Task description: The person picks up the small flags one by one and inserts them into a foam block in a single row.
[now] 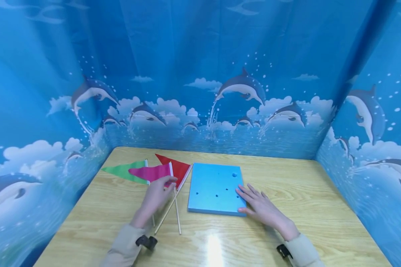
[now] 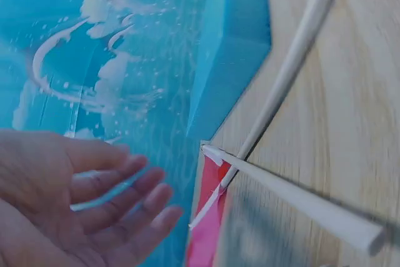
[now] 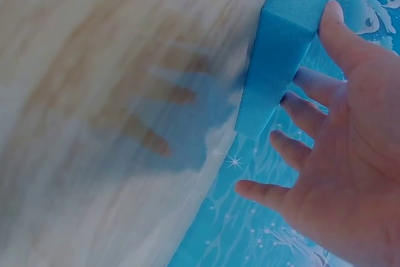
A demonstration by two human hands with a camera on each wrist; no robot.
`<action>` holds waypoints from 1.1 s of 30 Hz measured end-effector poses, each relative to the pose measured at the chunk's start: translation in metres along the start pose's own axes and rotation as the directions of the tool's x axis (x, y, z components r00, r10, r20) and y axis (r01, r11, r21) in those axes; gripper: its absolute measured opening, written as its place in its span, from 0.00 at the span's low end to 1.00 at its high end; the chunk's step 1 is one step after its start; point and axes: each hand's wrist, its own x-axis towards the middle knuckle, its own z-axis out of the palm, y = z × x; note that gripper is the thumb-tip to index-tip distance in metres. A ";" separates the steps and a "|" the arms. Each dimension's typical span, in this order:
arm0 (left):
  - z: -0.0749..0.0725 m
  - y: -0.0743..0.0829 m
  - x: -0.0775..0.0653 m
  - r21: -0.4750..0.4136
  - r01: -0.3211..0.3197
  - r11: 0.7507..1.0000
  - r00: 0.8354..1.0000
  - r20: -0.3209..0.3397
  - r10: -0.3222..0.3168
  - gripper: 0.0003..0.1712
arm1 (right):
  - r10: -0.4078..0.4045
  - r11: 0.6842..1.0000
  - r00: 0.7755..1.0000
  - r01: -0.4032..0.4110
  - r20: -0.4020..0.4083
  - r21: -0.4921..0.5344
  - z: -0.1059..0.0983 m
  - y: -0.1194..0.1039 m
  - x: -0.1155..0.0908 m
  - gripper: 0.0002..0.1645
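Observation:
A blue foam block with several small holes in its top lies flat on the table. My right hand is at its right edge, fingers spread; in the right wrist view the thumb meets the block's side. Left of the block lie three pennant flags on thin sticks: a green flag, a magenta flag and a red flag. Above the magenta and red ones hovers my left hand, its fingers loosely extended and holding nothing in the left wrist view. It partly hides the green flag's stick.
The wooden table has bare surface right of the block and in front of it. A blue dolphin-print curtain encloses the table at the back and both sides. The magenta and red flags' sticks cross each other.

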 end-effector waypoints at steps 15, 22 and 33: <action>-0.004 -0.023 -0.008 -0.045 0.294 0.955 0.934 0.225 -0.277 0.12 | 0.008 1.000 1.000 -0.008 0.007 -0.005 -0.002 -0.001 -0.001 0.43; -0.003 -0.022 -0.011 -0.037 0.280 0.959 0.938 0.222 -0.265 0.10 | 0.005 1.000 1.000 -0.005 0.014 0.006 -0.001 -0.001 0.001 0.43; -0.006 -0.022 -0.004 -0.141 0.356 0.924 0.911 0.272 -0.310 0.09 | 0.008 1.000 1.000 -0.009 0.018 0.026 -0.001 0.000 0.000 0.43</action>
